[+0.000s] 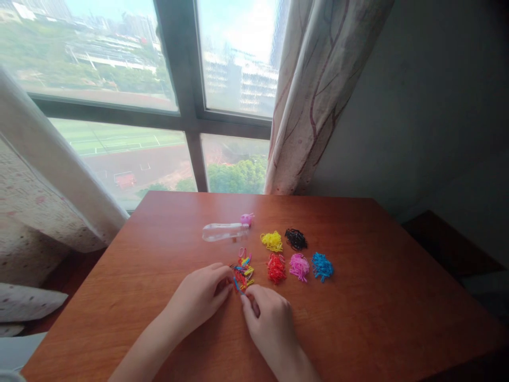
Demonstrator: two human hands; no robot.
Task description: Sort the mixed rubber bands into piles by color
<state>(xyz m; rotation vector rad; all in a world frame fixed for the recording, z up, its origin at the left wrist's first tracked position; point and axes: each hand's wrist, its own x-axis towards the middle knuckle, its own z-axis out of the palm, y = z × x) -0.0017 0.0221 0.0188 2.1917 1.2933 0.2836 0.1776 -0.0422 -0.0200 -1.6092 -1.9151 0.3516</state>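
Note:
Both my hands rest on the wooden table (358, 318) at a small mixed pile of coloured elastic bands (243, 270). My left hand (199, 300) is curled with its fingertips at the pile's near left edge. My right hand (267, 321) pinches a blue band (237, 287) at the pile's near edge. Sorted piles lie to the right: yellow (272, 241), black (296, 239), red (275, 267), pink (299, 266), blue (322, 266). A clear plastic bottle (223, 232) lies on its side beyond the mixed pile, with a pink cap (246, 218) beside its mouth.
A window (186, 106) stands behind the table, with a patterned curtain (314, 95) at the right and a pale curtain (43, 175) at the left. A grey wall (429, 106) lies at the right. Cushions (24, 302) sit at the left below table level.

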